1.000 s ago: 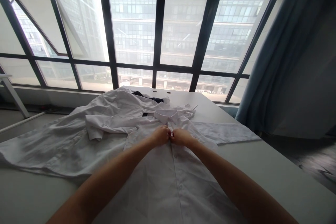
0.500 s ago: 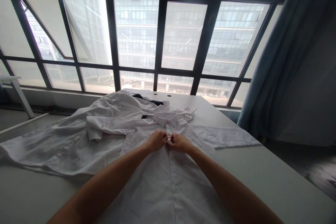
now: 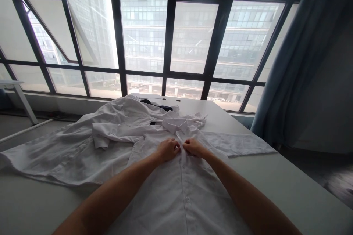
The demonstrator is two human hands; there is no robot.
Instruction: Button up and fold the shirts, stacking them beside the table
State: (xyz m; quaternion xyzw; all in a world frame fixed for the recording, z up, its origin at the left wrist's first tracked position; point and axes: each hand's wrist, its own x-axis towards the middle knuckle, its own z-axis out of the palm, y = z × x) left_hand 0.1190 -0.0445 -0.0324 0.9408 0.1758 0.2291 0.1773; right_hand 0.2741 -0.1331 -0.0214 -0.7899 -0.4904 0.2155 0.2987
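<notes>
Moved down the placket [image 3: 184, 180], away from the collar [image 3: 175, 125]: left hand [image 3: 168, 149] and right hand [image 3: 194, 148], both closed, gripping the front edges of the white shirt [image 3: 165, 198], which lies spread on the table [image 3: 278, 180].

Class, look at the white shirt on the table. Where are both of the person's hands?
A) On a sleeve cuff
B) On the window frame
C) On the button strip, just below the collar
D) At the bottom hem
C. The left hand and the right hand are both at the white shirt's button strip, just below the collar.
</notes>
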